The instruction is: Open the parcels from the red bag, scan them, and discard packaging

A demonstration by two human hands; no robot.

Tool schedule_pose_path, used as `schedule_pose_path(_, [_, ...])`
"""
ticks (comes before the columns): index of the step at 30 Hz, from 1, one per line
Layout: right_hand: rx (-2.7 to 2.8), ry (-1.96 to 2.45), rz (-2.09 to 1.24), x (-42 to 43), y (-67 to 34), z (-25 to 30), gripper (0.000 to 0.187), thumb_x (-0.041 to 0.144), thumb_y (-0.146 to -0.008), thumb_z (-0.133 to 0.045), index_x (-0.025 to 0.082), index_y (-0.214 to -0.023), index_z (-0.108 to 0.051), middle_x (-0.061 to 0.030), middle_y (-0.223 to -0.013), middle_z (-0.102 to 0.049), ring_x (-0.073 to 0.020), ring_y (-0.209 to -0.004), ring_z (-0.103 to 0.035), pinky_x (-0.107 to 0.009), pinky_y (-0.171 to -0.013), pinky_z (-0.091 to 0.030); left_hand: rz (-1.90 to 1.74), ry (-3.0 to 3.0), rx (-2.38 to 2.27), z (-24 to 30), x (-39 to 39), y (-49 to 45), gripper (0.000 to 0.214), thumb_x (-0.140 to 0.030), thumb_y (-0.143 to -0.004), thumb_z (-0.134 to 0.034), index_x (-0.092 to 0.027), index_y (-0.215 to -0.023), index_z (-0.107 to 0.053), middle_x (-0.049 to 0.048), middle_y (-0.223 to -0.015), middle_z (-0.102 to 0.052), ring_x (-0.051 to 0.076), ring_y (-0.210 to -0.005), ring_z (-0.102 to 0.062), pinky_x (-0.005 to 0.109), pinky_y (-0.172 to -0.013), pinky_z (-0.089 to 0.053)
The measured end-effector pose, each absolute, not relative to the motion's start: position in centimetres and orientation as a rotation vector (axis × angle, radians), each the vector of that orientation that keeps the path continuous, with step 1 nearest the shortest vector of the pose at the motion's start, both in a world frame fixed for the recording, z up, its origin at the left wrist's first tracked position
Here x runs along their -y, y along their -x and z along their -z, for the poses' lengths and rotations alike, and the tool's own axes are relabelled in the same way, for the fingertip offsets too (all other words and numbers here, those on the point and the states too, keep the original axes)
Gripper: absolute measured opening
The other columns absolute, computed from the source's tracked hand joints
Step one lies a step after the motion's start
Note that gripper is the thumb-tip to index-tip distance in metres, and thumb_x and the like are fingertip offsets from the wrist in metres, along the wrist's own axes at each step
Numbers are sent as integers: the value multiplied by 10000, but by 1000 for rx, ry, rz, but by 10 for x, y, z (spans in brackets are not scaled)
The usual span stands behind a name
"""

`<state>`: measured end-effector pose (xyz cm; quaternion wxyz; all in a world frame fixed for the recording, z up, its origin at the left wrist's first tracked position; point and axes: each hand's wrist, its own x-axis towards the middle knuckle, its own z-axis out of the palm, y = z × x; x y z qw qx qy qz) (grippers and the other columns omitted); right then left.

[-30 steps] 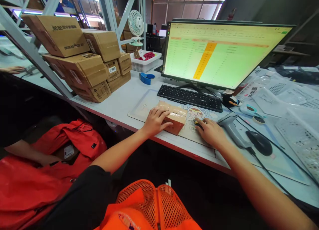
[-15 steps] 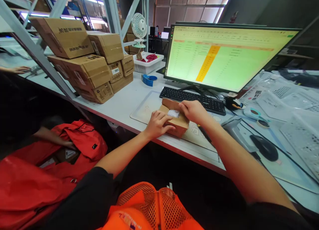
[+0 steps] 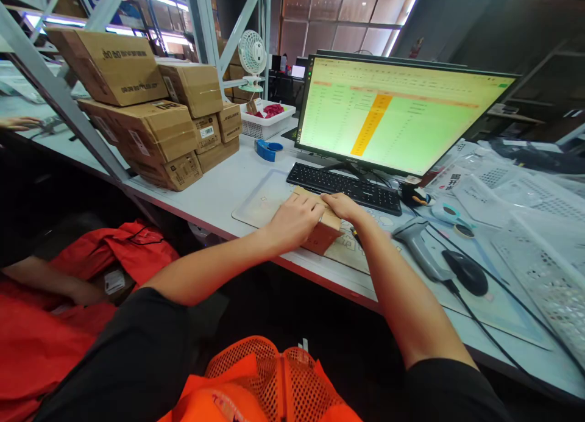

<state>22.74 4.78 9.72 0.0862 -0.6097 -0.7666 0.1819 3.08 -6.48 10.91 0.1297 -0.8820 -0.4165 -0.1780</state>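
- Just in front of the keyboard (image 3: 342,187), on your side of it, the small cardboard box (image 3: 325,238) rests on the desk mat (image 3: 258,203) with 1 corner turned toward you.
- Your left hand (image 3: 295,218) lies palm-down over the box's top, fingers curled toward the edge that faces the keyboard: a closed, pressing hold.
- Your right hand (image 3: 342,205) is on the top too, at the corner nearest the keyboard, fingers bent and bearing down. The 2 hands touch each other.
- Both hands hide the top, so I cannot tell whether the flaps lie flush or whether any tape sits under them.
- To my eye, the step in hand is flattening the top. Make your left hand the anchor and put its weight straight down, so the box does not skate toward the keyboard.
- Let your right fingers do the smoothing. Press from the middle of the top out to its edge, so the card is not left buckled.
- Mind the dark pen-like thing (image 3: 354,235) in front of the keyboard's right half, just beside your right wrist. A nudge from your forearm could send it rolling.
- The scanner (image 3: 418,246) and mouse (image 3: 459,271) lie to the right of the keyboard and nearer you, apart from the box. Their cables trail toward you, so I would carry your right elbow high.
- The stack of cartons (image 3: 150,126) stands well to the left of the keyboard, clear of your hands.
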Motion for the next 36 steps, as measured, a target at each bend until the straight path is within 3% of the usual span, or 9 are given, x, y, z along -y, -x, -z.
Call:
schedule_pose_path(2, [2272,1830,-546,-48,-226,-97,495,379,-1112,-418,96,-963,-796,-142,-1056,-761,-233,-888,-672,-249,-724,-442,556,2470,1168,-88,85,-28,174,-120,-944,-566,-143,-1082,-670,133,-994,-688,304,-1007,-631,410,-847,-485])
schedule_pose_path(4, [2268,1839,-542,-48,-225,-97,492,386,-1111,-427,98,-961,-797,-150,-1071,-759,-244,-901,-674,-256,-736,-442,582,2502,1118,-77,95,-18,149,-235,-978,-576,-160,-1055,-680,126,-958,-689,306,-976,-643,410,-819,-496])
schedule_pose_path(7, [2274,1846,-535,-48,-224,-97,497,384,-1112,-422,91,-965,-796,-161,-1078,-754,-255,-919,-672,-265,-750,-441,589,2691,1108,-96,84,-4,318,-428,-1008,-576,-183,-1184,-677,120,-1118,-710,278,-988,-674,377,-817,-514])
schedule_pose_path(9, [2283,1851,-528,-47,-224,-98,502,383,-1112,-412,90,-974,-795,-158,-1066,-754,-255,-914,-668,-266,-750,-441,510,2861,1177,-122,60,-1,341,-383,-1015,-564,-215,-1299,-654,96,-1282,-694,229,-985,-697,338,-850,-519])
schedule_pose_path(14, [2300,1862,-511,-44,-224,-101,511,375,-1114,-382,103,-986,-796,-130,-1009,-754,-233,-878,-659,-253,-703,-428,-177,3150,1489,-162,-3,-22,584,-341,-839,-759,-276,-1407,-634,42,-1247,-750,160,-801,-727,254,-794,-529])
schedule_pose_path(18, [2318,1837,-493,-43,-223,-102,493,352,-1101,-382,117,-987,-800,-109,-984,-751,-215,-858,-644,-244,-685,-416,-292,3059,1454,-159,-17,-44,548,-331,-746,-819,-258,-1281,-732,40,-1102,-792,209,-915,-735,260,-832,-523])
schedule_pose_path(24, [2312,1810,-483,-45,-224,-100,482,362,-1094,-399,119,-971,-797,-97,-963,-749,-215,-854,-635,-237,-700,-417,40,3012,1359,-151,-4,-45,131,-203,-833,-694,-259,-886,-799,35,-956,-783,237,-892,-716,311,-819,-507])
schedule_pose_path(29, [2264,1798,-495,-45,-228,-97,507,385,-1094,-418,113,-886,-791,-113,-912,-750,-223,-829,-647,-243,-697,-429,524,2871,1352,-144,-4,-35,221,-265,-982,-528,-190,-1078,-712,114,-1026,-735,280,-1031,-681,353,-879,-507])
schedule_pose_path(36, [2168,1744,-503,-42,-233,-96,484,386,-1076,-452,125,-838,-783,-118,-910,-758,-235,-856,-668,-255,-728,-456,1225,2770,1504,-137,-9,-25,168,-267,-1035,-429,-196,-1069,-577,59,-865,-668,239,-814,-634,339,-776,-444])
